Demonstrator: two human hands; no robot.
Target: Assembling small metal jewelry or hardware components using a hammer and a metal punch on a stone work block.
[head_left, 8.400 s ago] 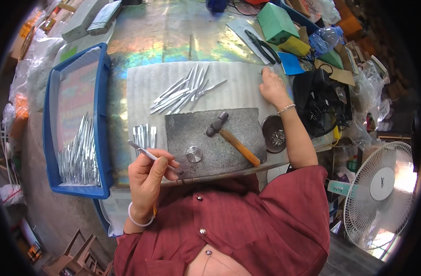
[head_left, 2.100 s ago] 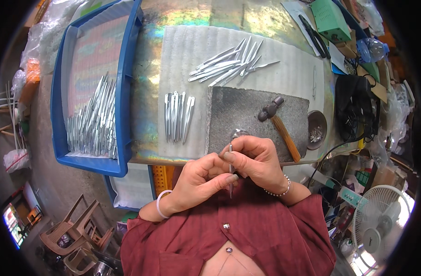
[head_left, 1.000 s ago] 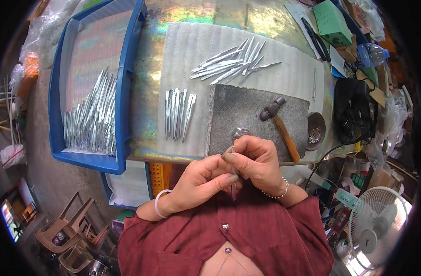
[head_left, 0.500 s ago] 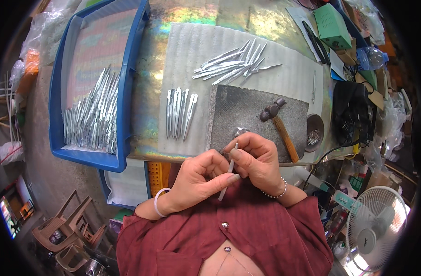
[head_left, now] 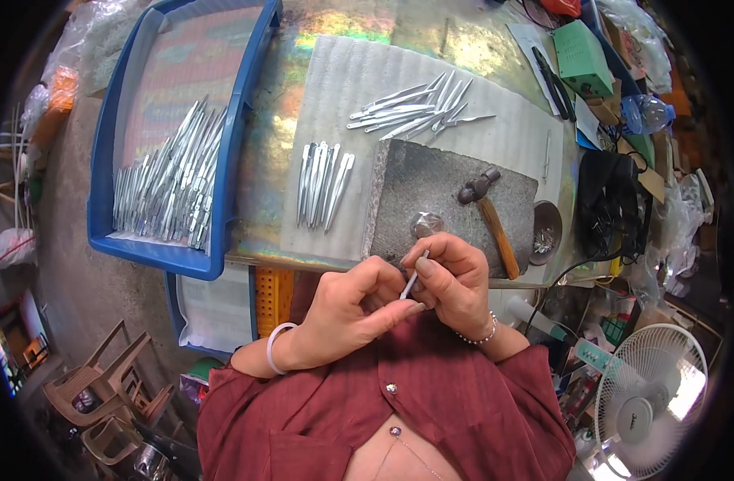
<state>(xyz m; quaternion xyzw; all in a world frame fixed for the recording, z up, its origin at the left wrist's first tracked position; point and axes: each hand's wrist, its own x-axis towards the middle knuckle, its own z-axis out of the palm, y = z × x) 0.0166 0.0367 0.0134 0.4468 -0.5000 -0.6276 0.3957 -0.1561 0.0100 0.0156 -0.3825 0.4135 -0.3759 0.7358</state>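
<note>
Both my hands meet just in front of the table edge, holding one slim silver metal piece [head_left: 412, 282] between them. My left hand [head_left: 343, 313] pinches its lower end with thumb and fingers. My right hand [head_left: 455, 280] grips its upper end between thumb and forefinger. The piece slants upward to the right, partly hidden by my fingers. Right behind my hands is a dark grey stone block [head_left: 403, 184] with a small round shiny metal object [head_left: 426, 224] on it. A ball-peen hammer [head_left: 495, 232] with a wooden handle lies on the block.
Similar slim pieces lie in a neat row [head_left: 323, 186] and a loose heap [head_left: 415, 106] on white foam sheet [head_left: 335, 80]. Many more fill a blue tray [head_left: 232, 144] at left. A small bowl [head_left: 546, 220] of tiny metal bits sits right. A fan [head_left: 647, 401] stands lower right.
The metal piece has turned and tilted further to the right, and less of its lower end shows below my left thumb. The view has shifted slightly.
</note>
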